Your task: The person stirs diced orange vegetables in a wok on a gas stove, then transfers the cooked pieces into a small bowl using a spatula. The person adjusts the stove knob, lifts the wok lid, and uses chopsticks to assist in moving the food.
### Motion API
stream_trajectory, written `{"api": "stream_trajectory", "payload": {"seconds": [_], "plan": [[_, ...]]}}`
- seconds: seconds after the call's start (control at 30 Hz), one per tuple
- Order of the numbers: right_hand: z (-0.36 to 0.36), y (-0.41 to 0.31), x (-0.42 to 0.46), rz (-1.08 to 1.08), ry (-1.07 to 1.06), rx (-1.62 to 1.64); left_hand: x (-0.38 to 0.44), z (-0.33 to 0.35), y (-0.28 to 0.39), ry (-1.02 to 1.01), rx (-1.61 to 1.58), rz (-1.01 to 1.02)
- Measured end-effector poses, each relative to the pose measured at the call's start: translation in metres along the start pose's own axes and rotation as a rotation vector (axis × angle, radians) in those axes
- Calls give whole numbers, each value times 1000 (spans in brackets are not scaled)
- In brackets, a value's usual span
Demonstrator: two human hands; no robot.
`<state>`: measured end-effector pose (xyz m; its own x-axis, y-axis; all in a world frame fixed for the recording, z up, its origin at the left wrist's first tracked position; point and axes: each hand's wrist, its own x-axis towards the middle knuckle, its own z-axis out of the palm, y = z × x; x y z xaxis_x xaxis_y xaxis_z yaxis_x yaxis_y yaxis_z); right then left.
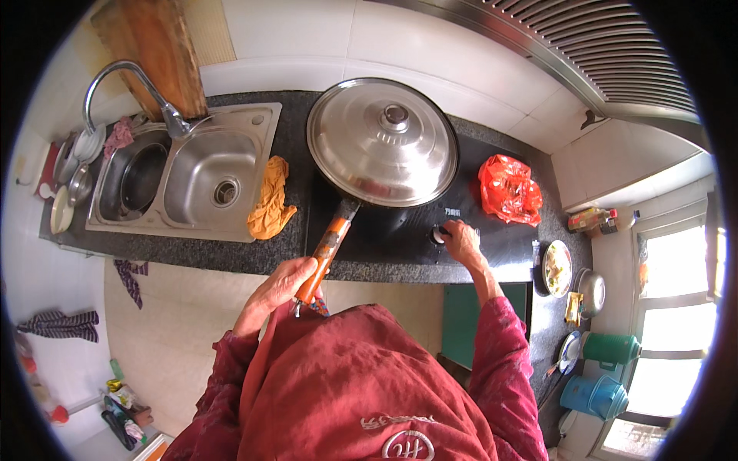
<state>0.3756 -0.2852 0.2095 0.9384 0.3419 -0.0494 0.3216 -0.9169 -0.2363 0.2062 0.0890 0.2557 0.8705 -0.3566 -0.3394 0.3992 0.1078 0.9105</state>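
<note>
A wok covered by a domed stainless steel lid (pixel 369 155) sits on the black glass gas stove (pixel 398 236). My left hand (pixel 291 280) is closed around the lower part of the wok's orange-brown wooden handle (pixel 333 242), which points towards me. On the stove's front right, my right hand (pixel 461 239) has its fingers on a round control knob (pixel 439 234). The fingers partly cover the knob. The lid hides the burner and the inside of the wok.
Left of the stove lie an orange cloth (pixel 271 199) and a double steel sink (pixel 210 164) with a faucet (pixel 130 66). A red plastic bag (pixel 508 190) rests at the stove's right. A plate of food (pixel 557 268) and a metal bowl (pixel 591 294) stand on the right counter.
</note>
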Motion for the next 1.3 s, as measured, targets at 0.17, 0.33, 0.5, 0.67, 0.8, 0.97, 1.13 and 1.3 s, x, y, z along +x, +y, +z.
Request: {"api": "stream_trajectory", "payload": {"seconds": [0.17, 0.33, 0.5, 0.67, 0.8, 0.97, 1.13, 1.3], "plan": [[-1, 9, 4, -144, -30, -4, -5, 2, 4, 56, 3, -17], [-5, 13, 5, -176, -71, 12, -7, 2, 0, 124, -17, -5], [-3, 18, 6, -199, -76, -8, -9, 10, 3, 212, -48, 9], [-3, 20, 7, -203, -87, 6, -9, 15, 3, 265, -75, 24], [-5, 19, 7, -211, -86, 13, -9, 17, 2, 283, -67, 31], [-9, 14, 7, -188, -114, 19, -9, 20, 2, 286, -80, 35], [-3, 20, 8, -204, -87, 21, -10, 18, 0, 270, -65, 40], [-3, 20, 6, -181, -82, 48, -10, 16, -2, 252, -62, 46]]}}
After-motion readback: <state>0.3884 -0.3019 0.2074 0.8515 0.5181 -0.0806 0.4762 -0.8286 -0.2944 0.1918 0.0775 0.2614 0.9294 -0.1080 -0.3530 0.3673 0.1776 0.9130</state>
